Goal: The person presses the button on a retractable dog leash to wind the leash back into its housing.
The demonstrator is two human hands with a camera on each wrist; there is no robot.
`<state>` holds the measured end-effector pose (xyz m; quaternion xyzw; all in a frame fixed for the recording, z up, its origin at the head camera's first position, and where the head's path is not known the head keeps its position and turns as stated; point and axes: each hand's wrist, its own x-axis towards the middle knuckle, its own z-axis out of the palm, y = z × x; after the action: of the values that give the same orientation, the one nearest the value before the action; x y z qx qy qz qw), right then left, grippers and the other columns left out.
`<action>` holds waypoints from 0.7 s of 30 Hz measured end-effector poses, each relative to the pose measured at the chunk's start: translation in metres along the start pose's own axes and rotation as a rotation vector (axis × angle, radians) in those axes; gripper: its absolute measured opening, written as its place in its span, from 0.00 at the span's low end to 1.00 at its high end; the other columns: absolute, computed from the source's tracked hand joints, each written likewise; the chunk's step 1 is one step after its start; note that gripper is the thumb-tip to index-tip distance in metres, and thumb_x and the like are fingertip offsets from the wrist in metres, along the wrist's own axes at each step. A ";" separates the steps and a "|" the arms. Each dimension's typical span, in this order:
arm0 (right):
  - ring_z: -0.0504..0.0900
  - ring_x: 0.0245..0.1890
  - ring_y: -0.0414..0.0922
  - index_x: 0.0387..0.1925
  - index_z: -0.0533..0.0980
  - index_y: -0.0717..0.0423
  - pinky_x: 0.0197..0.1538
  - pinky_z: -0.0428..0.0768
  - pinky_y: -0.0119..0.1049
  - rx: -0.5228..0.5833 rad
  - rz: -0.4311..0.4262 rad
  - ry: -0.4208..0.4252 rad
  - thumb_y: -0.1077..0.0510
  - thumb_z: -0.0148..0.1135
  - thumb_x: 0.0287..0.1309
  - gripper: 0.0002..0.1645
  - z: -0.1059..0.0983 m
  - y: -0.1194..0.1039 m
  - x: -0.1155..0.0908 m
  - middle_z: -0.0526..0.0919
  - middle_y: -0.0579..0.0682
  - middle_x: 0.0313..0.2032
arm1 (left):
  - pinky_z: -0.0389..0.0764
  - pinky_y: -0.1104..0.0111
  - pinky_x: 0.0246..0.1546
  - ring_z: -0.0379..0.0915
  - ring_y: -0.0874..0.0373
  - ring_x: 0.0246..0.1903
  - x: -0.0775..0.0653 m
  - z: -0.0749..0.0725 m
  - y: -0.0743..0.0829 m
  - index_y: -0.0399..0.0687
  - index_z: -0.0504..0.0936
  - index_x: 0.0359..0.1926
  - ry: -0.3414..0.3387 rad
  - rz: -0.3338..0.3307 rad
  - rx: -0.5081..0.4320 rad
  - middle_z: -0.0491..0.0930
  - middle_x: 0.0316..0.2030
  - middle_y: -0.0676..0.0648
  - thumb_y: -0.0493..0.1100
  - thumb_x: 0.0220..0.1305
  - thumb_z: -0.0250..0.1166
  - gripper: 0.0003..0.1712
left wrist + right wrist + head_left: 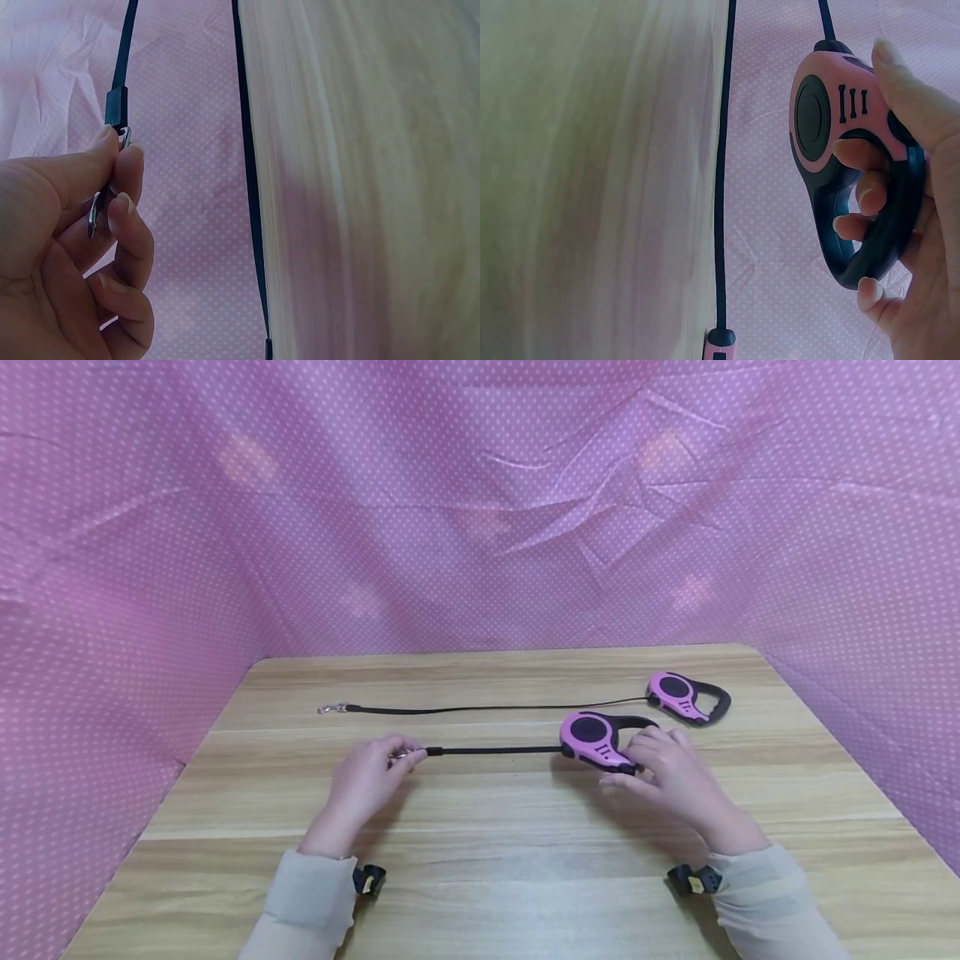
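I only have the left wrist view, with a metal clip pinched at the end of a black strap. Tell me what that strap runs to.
Observer: The strap runs to a pink and black reel.
Operator: Now report how the right hand has it.
Observer: Some of its fingers curl through the reel's black handle.
Operator: There's an other strap in my view, too. Name what it joins.
Observer: A second reel, lying on the table.
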<state>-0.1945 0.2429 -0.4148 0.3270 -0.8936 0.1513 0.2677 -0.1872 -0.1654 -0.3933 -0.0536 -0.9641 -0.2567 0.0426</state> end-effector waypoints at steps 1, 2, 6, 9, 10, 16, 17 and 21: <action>0.74 0.34 0.41 0.24 0.76 0.48 0.40 0.62 0.37 0.000 0.000 0.000 0.44 0.77 0.39 0.18 0.000 -0.001 0.000 0.79 0.40 0.27 | 0.73 0.68 0.30 0.76 0.60 0.31 0.000 0.000 0.000 0.56 0.85 0.49 0.000 0.004 0.001 0.86 0.36 0.54 0.58 0.69 0.60 0.17; 0.73 0.34 0.41 0.24 0.76 0.48 0.40 0.61 0.37 0.004 0.000 -0.002 0.44 0.77 0.39 0.18 0.000 -0.002 0.001 0.79 0.40 0.27 | 0.73 0.68 0.30 0.75 0.60 0.31 0.000 0.000 0.001 0.56 0.85 0.49 -0.001 0.005 0.003 0.86 0.36 0.54 0.58 0.69 0.60 0.17; 0.74 0.35 0.41 0.24 0.77 0.48 0.41 0.62 0.37 0.009 0.002 -0.009 0.44 0.77 0.39 0.18 -0.001 -0.005 0.001 0.79 0.41 0.27 | 0.73 0.68 0.30 0.75 0.60 0.31 -0.001 0.001 0.003 0.56 0.85 0.48 -0.006 0.006 0.010 0.85 0.35 0.54 0.57 0.69 0.60 0.16; 0.74 0.36 0.42 0.24 0.77 0.48 0.41 0.63 0.37 0.011 0.001 -0.010 0.43 0.76 0.40 0.19 -0.001 -0.006 0.002 0.79 0.41 0.28 | 0.73 0.68 0.30 0.75 0.59 0.31 -0.001 0.001 0.004 0.56 0.85 0.47 -0.007 0.006 0.015 0.85 0.34 0.54 0.57 0.69 0.61 0.15; 0.74 0.36 0.42 0.24 0.77 0.49 0.41 0.63 0.38 0.010 -0.001 -0.008 0.43 0.76 0.40 0.19 -0.001 -0.006 0.002 0.79 0.41 0.28 | 0.73 0.68 0.30 0.75 0.59 0.31 -0.001 0.001 0.005 0.56 0.85 0.47 -0.007 0.007 0.017 0.85 0.34 0.54 0.57 0.69 0.61 0.15; 0.74 0.35 0.42 0.24 0.77 0.49 0.41 0.64 0.39 0.015 -0.006 0.008 0.44 0.76 0.40 0.18 -0.001 -0.006 0.003 0.79 0.42 0.27 | 0.73 0.67 0.31 0.74 0.60 0.31 -0.001 0.001 0.007 0.56 0.85 0.48 0.000 0.016 0.014 0.85 0.34 0.55 0.57 0.69 0.61 0.15; 0.74 0.35 0.42 0.24 0.77 0.49 0.41 0.64 0.39 0.015 -0.006 0.008 0.44 0.77 0.40 0.18 -0.001 -0.007 0.003 0.79 0.42 0.27 | 0.73 0.67 0.31 0.74 0.60 0.30 -0.002 0.001 0.007 0.56 0.85 0.47 0.002 0.019 0.014 0.85 0.34 0.55 0.57 0.69 0.61 0.15; 0.74 0.36 0.42 0.26 0.79 0.50 0.41 0.64 0.38 0.011 -0.005 0.004 0.43 0.76 0.40 0.19 -0.001 -0.007 0.003 0.81 0.42 0.28 | 0.74 0.67 0.32 0.74 0.61 0.30 -0.002 0.002 0.008 0.56 0.86 0.47 0.007 0.034 0.008 0.85 0.34 0.55 0.57 0.69 0.61 0.15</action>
<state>-0.1913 0.2362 -0.4110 0.3303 -0.8914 0.1560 0.2681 -0.1845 -0.1577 -0.3913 -0.0689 -0.9639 -0.2523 0.0503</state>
